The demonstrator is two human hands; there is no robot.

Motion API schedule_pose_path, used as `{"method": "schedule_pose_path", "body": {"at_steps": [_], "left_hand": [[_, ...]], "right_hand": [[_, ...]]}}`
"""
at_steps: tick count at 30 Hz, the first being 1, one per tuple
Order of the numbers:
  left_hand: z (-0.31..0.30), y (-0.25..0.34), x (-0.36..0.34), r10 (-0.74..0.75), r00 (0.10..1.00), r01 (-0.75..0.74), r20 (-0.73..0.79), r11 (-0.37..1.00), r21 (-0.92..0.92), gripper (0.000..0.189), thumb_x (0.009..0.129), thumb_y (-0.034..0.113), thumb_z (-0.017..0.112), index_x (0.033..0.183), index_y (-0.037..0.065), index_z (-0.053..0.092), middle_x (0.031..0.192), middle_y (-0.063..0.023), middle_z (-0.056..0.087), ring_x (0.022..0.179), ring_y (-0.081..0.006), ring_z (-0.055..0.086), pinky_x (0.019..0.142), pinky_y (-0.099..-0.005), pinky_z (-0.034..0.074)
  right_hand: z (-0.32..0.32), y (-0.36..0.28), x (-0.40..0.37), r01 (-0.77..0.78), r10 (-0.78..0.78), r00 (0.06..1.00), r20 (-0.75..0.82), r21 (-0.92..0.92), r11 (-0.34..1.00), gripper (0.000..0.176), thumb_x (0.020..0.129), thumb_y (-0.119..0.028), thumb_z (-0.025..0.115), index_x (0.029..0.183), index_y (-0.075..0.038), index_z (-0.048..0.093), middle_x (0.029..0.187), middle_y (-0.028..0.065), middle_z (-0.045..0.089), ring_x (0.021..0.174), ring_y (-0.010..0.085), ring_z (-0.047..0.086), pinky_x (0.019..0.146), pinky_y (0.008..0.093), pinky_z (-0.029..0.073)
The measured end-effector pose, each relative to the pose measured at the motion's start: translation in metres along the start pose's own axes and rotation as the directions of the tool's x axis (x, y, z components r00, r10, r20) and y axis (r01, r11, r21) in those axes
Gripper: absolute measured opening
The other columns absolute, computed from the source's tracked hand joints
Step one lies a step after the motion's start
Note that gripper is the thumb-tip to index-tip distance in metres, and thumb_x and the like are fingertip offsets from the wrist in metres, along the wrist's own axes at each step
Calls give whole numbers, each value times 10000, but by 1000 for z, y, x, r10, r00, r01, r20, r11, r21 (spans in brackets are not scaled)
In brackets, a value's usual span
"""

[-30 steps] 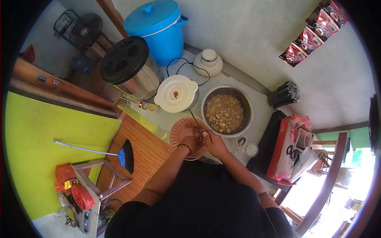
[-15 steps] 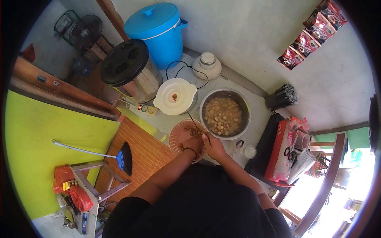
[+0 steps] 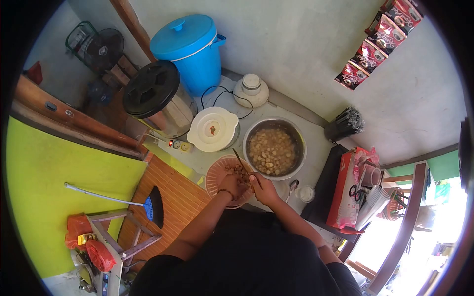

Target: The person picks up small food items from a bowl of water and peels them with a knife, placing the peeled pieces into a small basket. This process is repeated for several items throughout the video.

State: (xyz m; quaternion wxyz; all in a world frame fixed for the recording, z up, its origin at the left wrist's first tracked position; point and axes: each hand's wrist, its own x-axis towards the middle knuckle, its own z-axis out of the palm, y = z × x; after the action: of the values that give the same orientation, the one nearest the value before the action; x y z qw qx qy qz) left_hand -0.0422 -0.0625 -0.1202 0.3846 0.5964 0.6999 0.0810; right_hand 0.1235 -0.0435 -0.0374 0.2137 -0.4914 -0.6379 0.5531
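Observation:
My right hand (image 3: pixel 264 189) is closed around the handle of a knife (image 3: pixel 241 160), whose dark blade points up and left over a pink ribbed plastic basket (image 3: pixel 212 180). Inside that basket lie small brown pieces (image 3: pixel 238 170), too small to name for sure. My left hand (image 3: pixel 230 185), with a dark bracelet at the wrist, reaches down among them; its fingers are partly hidden. Just right of the basket stands a steel bowl (image 3: pixel 302 148) holding pale brown chunks (image 3: pixel 271 152) in cloudy liquid. A spoon (image 3: pixel 292 187) and a small glass jar (image 3: pixel 306 194) lie near my right hand.
Behind the basket are a white-lidded container (image 3: pixel 213 129), a round white jar (image 3: pixel 250 91), a black-lidded dispenser (image 3: pixel 153 93) and a blue bucket (image 3: pixel 190 54). A power strip (image 3: pixel 179 145) lies at the left edge. Rightward stand a red box (image 3: pixel 340 192) and scissors (image 3: pixel 354 192).
My left hand has shifted left within the basket, apart from my right hand. The knife blade shows more fully, tilted up-left. The camera view has moved slightly.

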Motion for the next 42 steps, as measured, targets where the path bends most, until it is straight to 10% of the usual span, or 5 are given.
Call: {"method": "schedule_pose_path", "body": {"at_steps": [8,22,31,37,42], "left_hand": [[-26,5,3,82,991,-130,-101,538,-833,216,802,126,710,971,11,641,856,-33,661,748,-107,635,668,-241,515],[-24,81,43,185,981,-114,-53,336,-935,292,841,52,675,1111,-25,596,968,-77,649,860,-146,642,782,-267,550],[-17,109,46,116,989,-113,-86,245,-963,203,825,25,684,995,-77,639,899,-119,675,780,-169,667,710,-257,569],[-17,114,39,123,991,-83,-47,308,-948,165,827,46,690,957,-53,668,868,-98,679,753,-149,661,697,-243,558],[-16,116,34,143,990,-32,2,236,-971,195,839,75,684,991,-45,661,907,-82,673,801,-139,654,730,-244,551]], "right_hand": [[-16,9,3,-8,17,1000,-25,353,936,447,1006,-383,362,1130,0,556,646,8,487,452,70,434,424,214,366],[-59,18,6,22,68,967,-244,348,937,425,1008,-362,354,1199,-22,523,590,13,483,487,75,473,445,245,375],[-79,8,4,23,-20,964,-266,11,1000,398,995,-337,346,1268,-77,471,683,206,571,685,411,605,629,435,452],[-71,11,10,60,-146,909,-391,-223,973,339,994,-329,342,1119,-65,513,785,253,611,788,445,599,659,492,451],[-70,25,23,-67,64,932,-356,2,998,374,997,-368,336,1091,-63,529,775,228,627,781,450,608,664,469,462]]}}
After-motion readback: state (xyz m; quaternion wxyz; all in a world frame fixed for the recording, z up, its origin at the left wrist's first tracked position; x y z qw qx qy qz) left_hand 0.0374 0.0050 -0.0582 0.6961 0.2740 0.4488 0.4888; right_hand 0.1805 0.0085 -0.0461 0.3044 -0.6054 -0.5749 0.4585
